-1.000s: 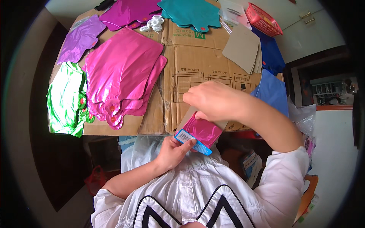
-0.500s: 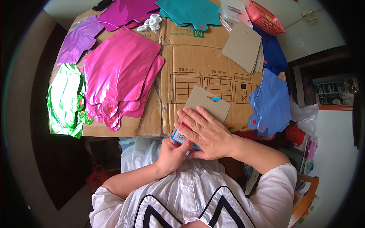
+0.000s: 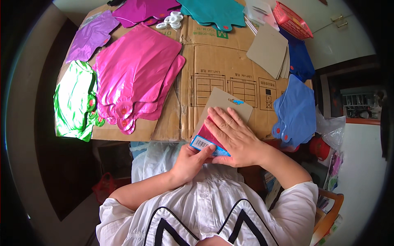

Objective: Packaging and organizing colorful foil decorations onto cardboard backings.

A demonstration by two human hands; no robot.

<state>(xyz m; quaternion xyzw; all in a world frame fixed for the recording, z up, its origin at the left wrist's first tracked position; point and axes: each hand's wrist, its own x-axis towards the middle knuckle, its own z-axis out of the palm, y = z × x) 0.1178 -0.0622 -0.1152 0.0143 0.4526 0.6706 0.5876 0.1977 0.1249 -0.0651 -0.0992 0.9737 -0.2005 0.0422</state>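
A grey-beige backing card [image 3: 219, 96] with a hang hole lies tilted at the table's front edge. Against it is a folded pink foil piece [image 3: 210, 133], and along its lower edge runs a blue-and-white barcode label [image 3: 200, 142]. My left hand [image 3: 188, 161] pinches the lower left corner, thumb over the label. Flat across the card and the pink foil rests my right hand [image 3: 237, 137], fingers stretched toward the hang hole; it hides much of the foil. To the left lies a stack of pink foil balloons [image 3: 133, 69].
Around the cardboard-covered table [image 3: 201, 53] lie green [image 3: 74, 102], lilac [image 3: 92, 37], purple [image 3: 141, 11], teal [image 3: 211, 12] and blue foil balloons [image 3: 297, 108]. White ribbon coils [image 3: 174, 18] sit at the back. Blank cards [image 3: 269, 49] and a red basket [image 3: 291, 20] are at right.
My right hand has shifted slightly right on the card, uncovering more pink foil and the blue label. The whole view has moved a little, too.
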